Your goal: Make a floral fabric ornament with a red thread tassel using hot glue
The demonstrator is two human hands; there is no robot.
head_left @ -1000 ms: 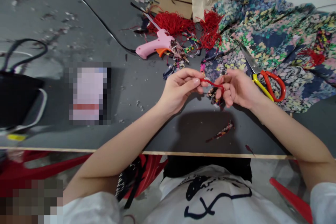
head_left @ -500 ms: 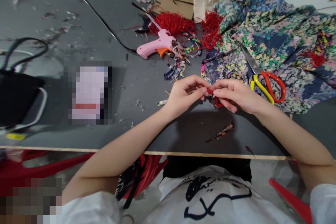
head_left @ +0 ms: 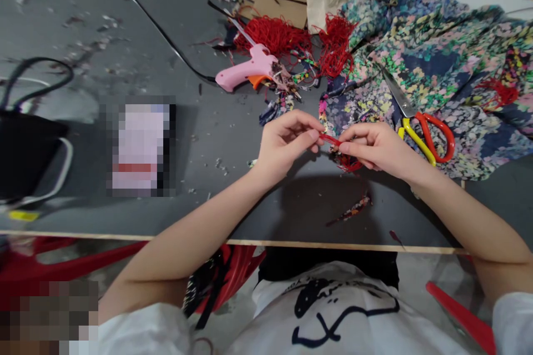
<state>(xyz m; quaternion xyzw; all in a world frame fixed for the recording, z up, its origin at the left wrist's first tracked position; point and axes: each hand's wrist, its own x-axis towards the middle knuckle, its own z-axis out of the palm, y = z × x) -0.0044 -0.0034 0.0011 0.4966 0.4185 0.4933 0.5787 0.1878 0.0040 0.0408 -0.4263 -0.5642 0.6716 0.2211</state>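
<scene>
While the left hand [head_left: 290, 142] pinches one end of the red cord [head_left: 330, 139], the right hand [head_left: 372, 147] grips the other, the strand bridging them above the table's [head_left: 233, 199] near side; scissors [head_left: 410, 113] lie right, the pink glue gun [head_left: 245, 71] far left of the hands.

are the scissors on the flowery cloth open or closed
The scissors look closed: the blades lie together as one narrow shape on the floral cloth, though the red and yellow handles sit apart.
</scene>
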